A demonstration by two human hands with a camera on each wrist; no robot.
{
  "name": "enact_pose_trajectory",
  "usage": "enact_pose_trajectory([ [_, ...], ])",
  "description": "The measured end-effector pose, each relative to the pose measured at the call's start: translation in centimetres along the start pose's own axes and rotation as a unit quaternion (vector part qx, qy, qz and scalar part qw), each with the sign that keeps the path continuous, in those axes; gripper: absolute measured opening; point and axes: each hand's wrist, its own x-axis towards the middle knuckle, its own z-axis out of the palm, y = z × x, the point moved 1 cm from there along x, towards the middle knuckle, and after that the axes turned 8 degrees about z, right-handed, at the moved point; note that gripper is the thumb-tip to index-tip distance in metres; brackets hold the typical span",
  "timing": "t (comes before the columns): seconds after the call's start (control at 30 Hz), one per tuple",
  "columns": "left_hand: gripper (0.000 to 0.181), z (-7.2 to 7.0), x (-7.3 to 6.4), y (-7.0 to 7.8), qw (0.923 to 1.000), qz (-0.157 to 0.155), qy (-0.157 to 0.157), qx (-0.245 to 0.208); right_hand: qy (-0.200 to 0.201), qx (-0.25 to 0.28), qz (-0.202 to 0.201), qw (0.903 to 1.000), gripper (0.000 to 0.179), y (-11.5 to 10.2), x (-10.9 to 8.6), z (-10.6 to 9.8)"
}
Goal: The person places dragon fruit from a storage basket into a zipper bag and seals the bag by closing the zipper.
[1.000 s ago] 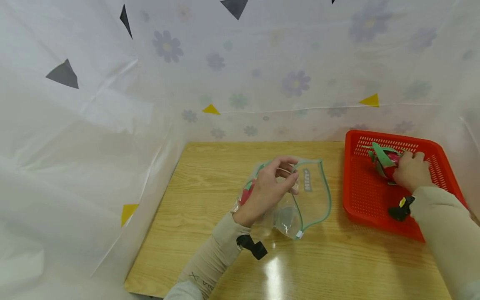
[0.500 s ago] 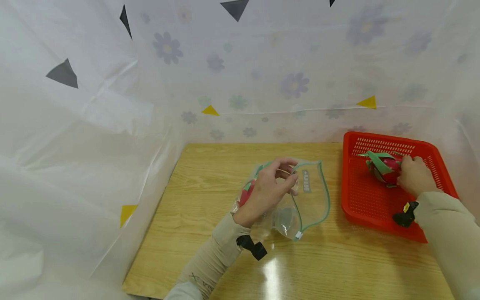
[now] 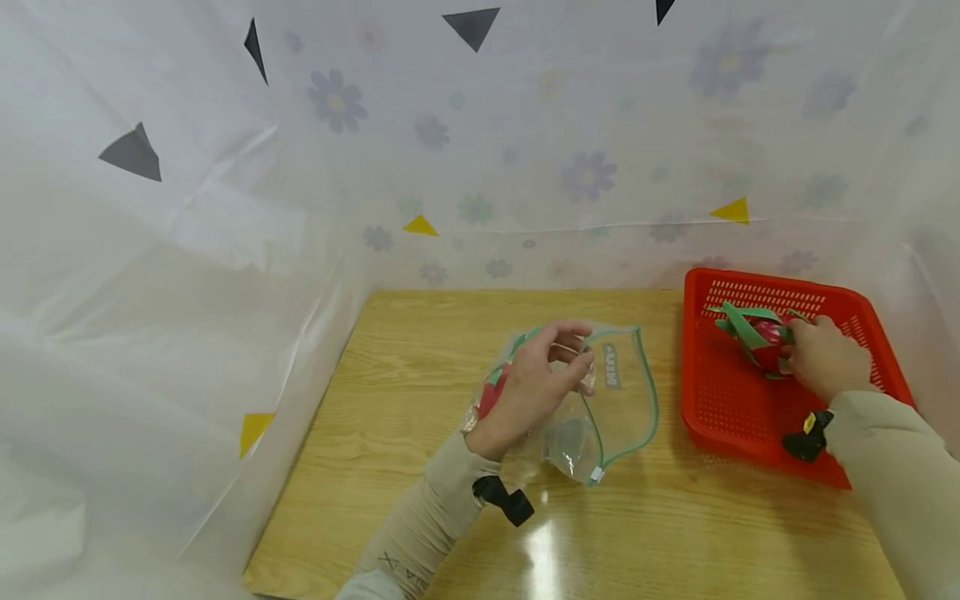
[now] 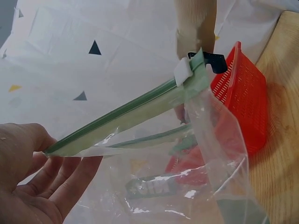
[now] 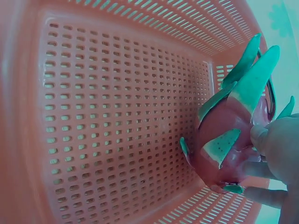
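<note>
The wooden bench (image 3: 420, 358) runs back to a straight rear edge. Towards its back right corner, set a little in from the rear edge, stands a red perforated basket (image 3: 780, 286); the bench's right edge is hidden behind it and the arm. Left of the basket, around the bench's middle, lies a clear bag (image 3: 632, 417) with a green-rimmed mouth facing the basket. The left hand (image 3: 534, 387) pinches one end of that rim between thumb and fingers, the other fingers loosely bent and partly spread. The right hand (image 3: 832, 362) is inside the basket, its thumb and fingers curled round the near end of a dragon fruit (image 3: 767, 333); whether the fruit is off the basket floor I cannot tell. A red-and-green item (image 3: 491, 396), partly covered by the left hand, shows inside the bag. So, as I judge it, one piece is bagged, while the dragon fruit remains in the basket, gripped but not bagged. The mouth is unsealed, its white slider (image 3: 597, 474) parked at the front end.
</note>
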Motion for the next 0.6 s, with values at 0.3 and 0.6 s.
enact_pose_trajectory([
  [0.3, 0.027, 0.0, -0.1, -0.3, 1.0, 0.008, 0.005, 0.001, 0.026, -0.026, -0.02, 0.9991, 0.042, -0.6, -0.1, 0.1],
  [0.6, 0.028, 0.0, 0.0, -0.4, 0.9998, -0.005, 0.007, -0.019, -0.014, 0.111, -0.025, 0.9934, 0.037, -1.3, 0.1, 0.9],
])
